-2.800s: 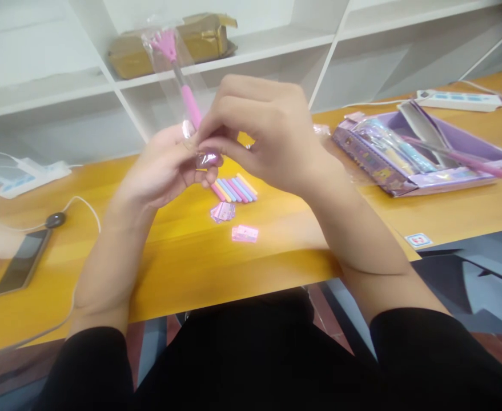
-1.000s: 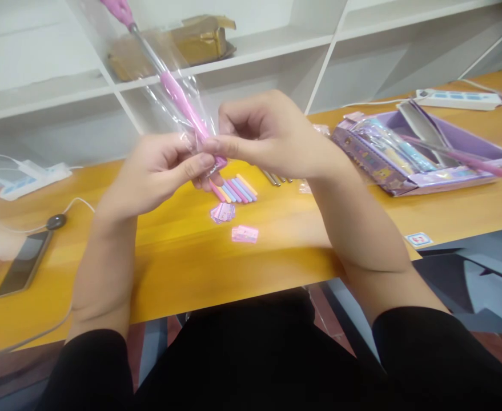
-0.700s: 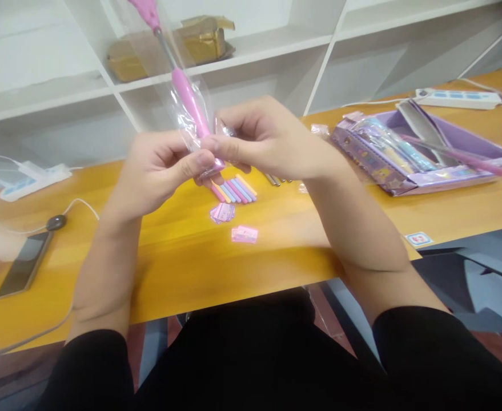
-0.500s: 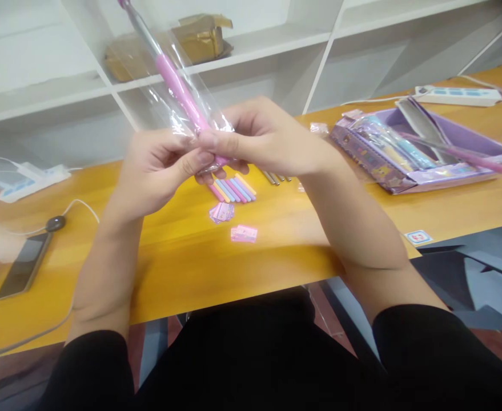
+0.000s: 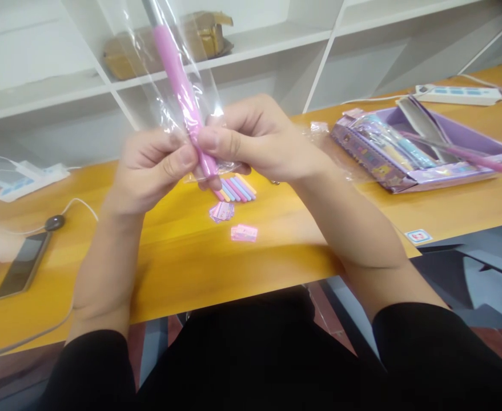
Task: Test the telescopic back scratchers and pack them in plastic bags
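My left hand (image 5: 148,168) and my right hand (image 5: 263,137) are raised over the table, both closed in a pinch. Between them is a stick with a pink handle (image 5: 182,85) and a silver shaft, tilted up to the left. Its upper end is cut off by the picture's top edge. A clear plastic sleeve (image 5: 210,85) surrounds most of it, bunched near my fingers. The handle's lower end shows below my thumbs. Under my hands lies a row of pastel sticks (image 5: 240,188), partly covered, with small pink cards (image 5: 244,233) and a purple-edged card stack (image 5: 222,212) nearer me.
On the right stands a purple display box (image 5: 405,181) with several wrapped sticks in it. Crumpled clear plastic (image 5: 319,128) lies beside it. Power strips (image 5: 458,95) sit at the back, and a phone (image 5: 23,265) lies left. White shelving (image 5: 276,41) rises behind, holding a brown package (image 5: 203,40).
The pink handle has slid down between my fingers, and its lower end now shows below them. My thumbs have moved slightly apart. The metal rods on the table are now mostly hidden.
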`<state>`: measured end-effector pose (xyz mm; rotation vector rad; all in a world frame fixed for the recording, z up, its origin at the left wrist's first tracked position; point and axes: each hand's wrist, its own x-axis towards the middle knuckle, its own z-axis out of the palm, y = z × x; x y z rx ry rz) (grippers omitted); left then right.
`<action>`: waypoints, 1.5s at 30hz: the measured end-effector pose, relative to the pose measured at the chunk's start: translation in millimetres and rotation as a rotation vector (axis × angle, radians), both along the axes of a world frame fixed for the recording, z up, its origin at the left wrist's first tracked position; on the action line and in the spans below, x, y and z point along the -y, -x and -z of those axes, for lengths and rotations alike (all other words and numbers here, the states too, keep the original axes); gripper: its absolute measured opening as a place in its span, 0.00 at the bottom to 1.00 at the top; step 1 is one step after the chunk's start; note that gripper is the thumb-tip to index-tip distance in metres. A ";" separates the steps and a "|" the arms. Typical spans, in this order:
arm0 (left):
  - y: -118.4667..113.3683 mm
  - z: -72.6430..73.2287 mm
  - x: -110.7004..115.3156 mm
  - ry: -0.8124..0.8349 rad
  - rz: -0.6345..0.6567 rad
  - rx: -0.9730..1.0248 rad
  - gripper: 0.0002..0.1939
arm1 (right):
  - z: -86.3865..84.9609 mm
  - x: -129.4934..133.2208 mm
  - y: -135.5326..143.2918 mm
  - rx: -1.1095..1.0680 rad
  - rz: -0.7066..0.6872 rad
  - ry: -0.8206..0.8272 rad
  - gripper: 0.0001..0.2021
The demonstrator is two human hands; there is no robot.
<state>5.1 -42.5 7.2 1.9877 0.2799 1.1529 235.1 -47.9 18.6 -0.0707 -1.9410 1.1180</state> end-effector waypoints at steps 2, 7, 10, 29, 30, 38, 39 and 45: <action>0.7 -0.8 1.4 -0.020 0.014 0.004 0.19 | 0.2 1.1 -0.7 -0.014 -0.049 -0.017 0.27; 1.9 -2.7 4.8 0.028 0.004 -0.007 0.24 | 3.4 1.1 1.3 -0.031 -0.071 -0.062 0.29; 4.5 -3.3 5.3 0.064 -0.018 -0.004 0.26 | 4.3 2.2 2.7 -0.050 -0.110 -0.064 0.29; 37.8 -23.2 -8.3 -0.139 -0.044 -0.418 0.26 | -8.5 10.8 -11.2 0.324 0.149 -0.490 0.17; 35.5 -25.9 -4.0 -0.145 -0.047 -0.409 0.26 | -8.6 11.5 -11.4 0.322 0.165 -0.508 0.17; 31.2 -33.9 13.6 -0.210 0.030 -0.505 0.22 | -13.0 12.1 -18.5 0.360 0.097 -0.499 0.15; 32.2 -33.6 12.6 -0.216 0.022 -0.511 0.21 | -13.2 11.1 -19.4 0.348 0.073 -0.481 0.15; 34.5 -39.7 10.7 -0.276 -0.006 -0.612 0.21 | -17.3 6.2 -26.9 0.487 -0.028 -0.376 0.16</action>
